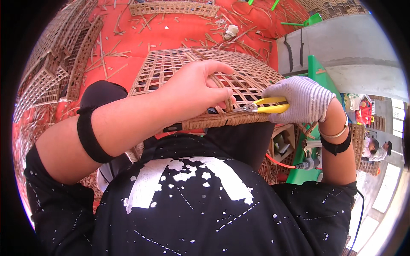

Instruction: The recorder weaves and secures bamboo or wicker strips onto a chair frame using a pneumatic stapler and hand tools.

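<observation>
A woven rattan lattice panel (pixel 179 68) lies across my lap, its wrapped near rim (pixel 213 121) facing me. My left hand (pixel 196 87), bare, rests on the panel and pinches a rattan strand close to the rim. My right hand (pixel 301 100) wears a grey knit glove and grips yellow-handled pliers (pixel 267 106). The pliers' metal jaws touch the strand at the rim, just right of my left fingers.
Rattan offcuts litter the red floor (pixel 171 30). More lattice panels (pixel 55 68) lie at the left and along the top (pixel 173 7). A green stand (pixel 318 77) with an orange hose (pixel 279 162) sits at my right. Other people (pixel 376 147) sit at the far right.
</observation>
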`<action>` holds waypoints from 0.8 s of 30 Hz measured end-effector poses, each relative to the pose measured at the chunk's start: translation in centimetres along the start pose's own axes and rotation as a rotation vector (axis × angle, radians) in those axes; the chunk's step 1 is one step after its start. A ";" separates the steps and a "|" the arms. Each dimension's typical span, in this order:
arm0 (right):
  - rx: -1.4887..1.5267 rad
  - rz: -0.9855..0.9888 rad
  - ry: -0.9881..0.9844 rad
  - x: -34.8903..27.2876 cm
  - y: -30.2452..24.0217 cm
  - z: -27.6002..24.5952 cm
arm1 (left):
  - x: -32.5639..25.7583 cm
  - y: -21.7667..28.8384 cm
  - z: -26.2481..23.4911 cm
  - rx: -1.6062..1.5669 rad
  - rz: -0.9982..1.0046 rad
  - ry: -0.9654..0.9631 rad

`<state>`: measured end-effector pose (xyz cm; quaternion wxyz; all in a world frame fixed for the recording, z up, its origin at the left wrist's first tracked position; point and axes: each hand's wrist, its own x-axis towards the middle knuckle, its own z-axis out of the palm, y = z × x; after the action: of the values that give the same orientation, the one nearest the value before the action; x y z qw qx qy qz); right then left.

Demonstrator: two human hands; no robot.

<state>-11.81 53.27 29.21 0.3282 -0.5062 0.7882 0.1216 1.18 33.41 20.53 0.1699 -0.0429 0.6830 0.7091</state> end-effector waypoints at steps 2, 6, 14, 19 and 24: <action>-0.036 0.046 -0.104 0.6 -0.1 -0.4 | 0.0 0.0 0.0 0.022 -0.010 0.002; -0.072 0.049 -0.120 0.7 -0.4 -0.5 | 0.1 0.0 0.1 0.034 -0.018 -0.005; -0.212 0.053 -0.012 0.5 -1.0 -0.5 | 0.1 -0.3 -0.1 0.027 -0.053 0.003; -0.226 0.024 0.092 0.3 0.1 0.9 | 0.2 -0.4 -0.2 0.005 -0.037 0.013; -0.159 0.029 0.385 -0.9 0.3 1.5 | 0.1 0.0 -1.7 -0.180 0.183 0.099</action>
<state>-11.28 54.86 28.67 0.1285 -0.5329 0.8316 0.0890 0.76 31.72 20.40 0.0663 -0.0305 0.6250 0.7772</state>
